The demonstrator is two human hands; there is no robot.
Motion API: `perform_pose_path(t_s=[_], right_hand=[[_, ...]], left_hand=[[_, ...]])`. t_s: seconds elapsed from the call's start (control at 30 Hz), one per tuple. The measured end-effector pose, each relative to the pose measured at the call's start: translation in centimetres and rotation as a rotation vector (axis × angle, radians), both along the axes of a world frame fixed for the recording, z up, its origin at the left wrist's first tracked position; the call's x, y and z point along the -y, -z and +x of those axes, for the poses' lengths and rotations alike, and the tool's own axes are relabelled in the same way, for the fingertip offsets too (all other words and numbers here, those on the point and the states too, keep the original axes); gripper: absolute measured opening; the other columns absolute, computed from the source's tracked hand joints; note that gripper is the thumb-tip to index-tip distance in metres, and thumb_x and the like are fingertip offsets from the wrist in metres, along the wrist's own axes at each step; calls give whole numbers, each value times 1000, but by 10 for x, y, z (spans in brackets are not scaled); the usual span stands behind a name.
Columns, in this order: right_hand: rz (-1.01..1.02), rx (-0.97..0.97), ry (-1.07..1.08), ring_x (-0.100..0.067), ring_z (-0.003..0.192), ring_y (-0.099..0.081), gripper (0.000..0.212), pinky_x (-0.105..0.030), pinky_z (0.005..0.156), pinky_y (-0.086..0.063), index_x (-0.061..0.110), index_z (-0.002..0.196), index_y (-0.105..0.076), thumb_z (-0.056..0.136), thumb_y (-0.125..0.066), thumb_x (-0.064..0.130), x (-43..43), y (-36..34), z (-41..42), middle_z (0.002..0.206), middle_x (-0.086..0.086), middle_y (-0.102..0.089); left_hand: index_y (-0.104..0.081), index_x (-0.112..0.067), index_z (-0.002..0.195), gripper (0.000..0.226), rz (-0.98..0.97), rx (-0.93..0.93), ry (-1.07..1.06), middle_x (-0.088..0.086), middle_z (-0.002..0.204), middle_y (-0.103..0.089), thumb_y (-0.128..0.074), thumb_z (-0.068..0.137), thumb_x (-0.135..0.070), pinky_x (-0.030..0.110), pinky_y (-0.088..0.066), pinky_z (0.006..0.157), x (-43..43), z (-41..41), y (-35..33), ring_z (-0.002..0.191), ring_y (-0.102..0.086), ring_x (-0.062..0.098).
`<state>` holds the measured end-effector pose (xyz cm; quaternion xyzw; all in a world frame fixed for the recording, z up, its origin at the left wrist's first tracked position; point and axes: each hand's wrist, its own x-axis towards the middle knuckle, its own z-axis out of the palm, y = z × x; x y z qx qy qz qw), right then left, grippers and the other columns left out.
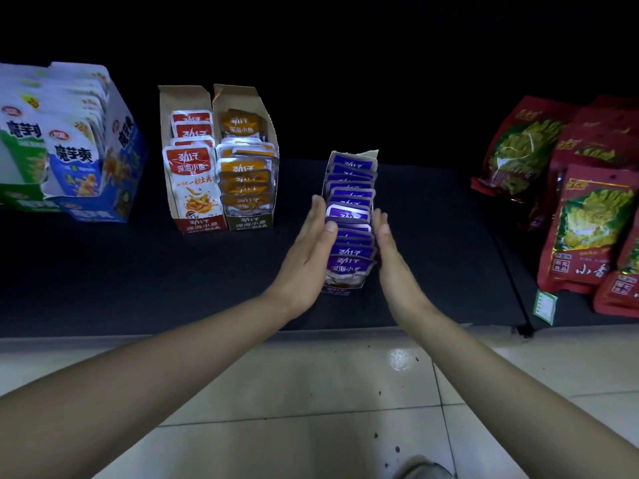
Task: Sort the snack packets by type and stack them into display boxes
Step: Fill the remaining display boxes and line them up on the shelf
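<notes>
- I see the purple box [372, 156] on the dark shelf [207, 271], set between both hands.
- Left hand [307, 250] and right hand [389, 250]: fingers straight, palms flat against its sides, gripping nothing.
- Glossy purple packets [349, 257] are stacked inside, printed "劲仔 深海小鱼".
- Cardboard red box [202, 224] well to the left.

Purple display box [342, 290]: narrow, open-topped, at centre of the dark shelf [207, 278], long axis running 6 to 12 o'clock. Purple packets [350, 252] fill it in one overlapping row, labels facing up. At its 10 o'clock two similar boxes stand touching: the red box [200, 226] with red-and-white packets [192, 164], and the brown box [250, 223] with orange packets [243, 178], unevenly stacked. Farther out toward 9 o'clock, the blue box [121, 140] holds white-and-blue packets [74, 146].
</notes>
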<state>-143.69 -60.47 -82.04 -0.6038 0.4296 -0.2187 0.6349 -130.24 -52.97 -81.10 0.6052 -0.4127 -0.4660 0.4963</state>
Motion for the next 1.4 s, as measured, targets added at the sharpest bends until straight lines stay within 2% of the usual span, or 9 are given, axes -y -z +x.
perform_pose_path(t_s=[0.23, 0.37, 0.5, 0.63, 0.77, 0.93, 1.1, 1.27, 1.4], right_hand=[[10, 120, 59, 27, 104, -48, 60, -3, 80, -44, 37, 154, -9, 99, -23, 54, 4, -4, 9, 131, 36, -37], [16, 152, 50, 11, 114, -55, 70, -12, 82, -50, 36, 153, -18, 89, -34, 58, 6, -7, 12, 135, 24, -48], [7, 149, 107, 9, 129, -32, 62, -9, 88, -37, 40, 153, -13, 96, -30, 56, 20, -9, 7, 156, 22, -23], [4, 140, 39, -1, 130, -46, 67, -28, 103, -44, 38, 153, -17, 92, -37, 57, 24, -8, 17, 152, 12, -38], [-31, 138, 56, 2, 117, -57, 60, -28, 96, -51, 34, 153, -21, 97, -38, 50, 31, -7, 15, 142, 12, -49], [-125, 70, -10, -3, 137, -39, 63, -39, 107, -44, 51, 148, -17, 92, -44, 63, 41, -13, 20, 159, 15, -24], [-100, 79, 9, -11, 121, -57, 58, -36, 90, -57, 44, 151, -19, 100, -46, 42, 48, -17, 27, 154, 5, -34], [-240, -21, -22, -2, 141, -27, 61, -30, 99, -50, 37, 154, -14, 101, -44, 41, 48, -25, 24, 162, 17, -4], [-469, -137, -130, 8, 144, 2, 58, -19, 118, -16, 28, 156, -6, 105, -31, 40, 43, -26, 23, 162, 18, 7]], left_hand=[[6, -44, 151, 75, 0, -102, -40, -19, 161, 0, -28, 87, -65, 41, -31, 114, 17, -3, 0, 146, -18, 8], [6, -43, 151, 73, -23, -126, -37, -22, 160, 4, -31, 92, -64, 37, -32, 113, 22, 1, 2, 146, -14, 4], [5, -39, 152, 72, -49, -105, -68, -22, 160, 5, -31, 93, -59, 19, -35, 100, 27, 11, 0, 137, -13, -7], [6, -42, 151, 67, -34, -87, -5, -22, 160, 5, -31, 98, -59, 39, -31, 114, 37, 9, 1, 144, -14, 2], [9, -39, 152, 66, -43, -21, -12, -21, 160, 9, -29, 100, -55, 37, -30, 112, 40, 14, -1, 137, -10, -5], [4, -38, 153, 62, -37, -4, -25, -19, 161, 8, -28, 101, -50, 34, -31, 111, 47, 21, -3, 137, -10, -4], [3, -38, 153, 61, -41, 52, 2, -21, 160, 8, -28, 101, -49, 19, -37, 94, 50, 18, -2, 137, -13, -5], [6, -36, 153, 63, -47, 117, 15, -21, 160, 12, -29, 102, -46, 29, -39, 101, 52, 21, -5, 140, -9, -1], [9, -35, 153, 62, -70, 258, 57, -18, 160, 15, -26, 103, -46, 40, -26, 117, 52, 21, 0, 143, 1, -2]])
